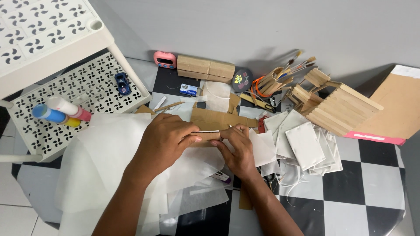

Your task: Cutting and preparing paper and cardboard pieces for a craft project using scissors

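hands: two, both bare, meeting at the middle of the checkered black-and-white table (376, 175)
left hand (164, 142): fingers pressed together, pinching the left end of a thin silver metal ruler (204, 131) against a flat brown cardboard piece (215, 119)
right hand (238, 150): fingers curled, tips pressing the right end of the ruler and the cardboard edge
ruler: one, lying level between both hands, touching the cardboard, mid-table
cardboard piece: one, flat, just behind the hands, partly hidden by them
translucent white paper sheets (105, 161): several, overlapping, count unclear; under both forearms, spreading to the table's left and near edges
white rectangular foam panels (305, 144): stack of at least five, fanned, right of the right hand
wooden craft-stick house model (334, 105): one, toward the far right corner
large tan cardboard sheet with pink edge (393, 109): one, at the far right edge
paintbrush bundle (284, 74): one bunch, far edge, exact count unclear
brown cardboard box (205, 68): one, far edge against the wall
pink digital timer (165, 59): one, left of the box
white plastic perforated shelf rack (65, 39): one, two tiers in view, left of the table
blue toy car (123, 83): one, on the lower tier
paint bottles (61, 111): three, lying on the lower tier
in the way: hands cover the ruler's ends
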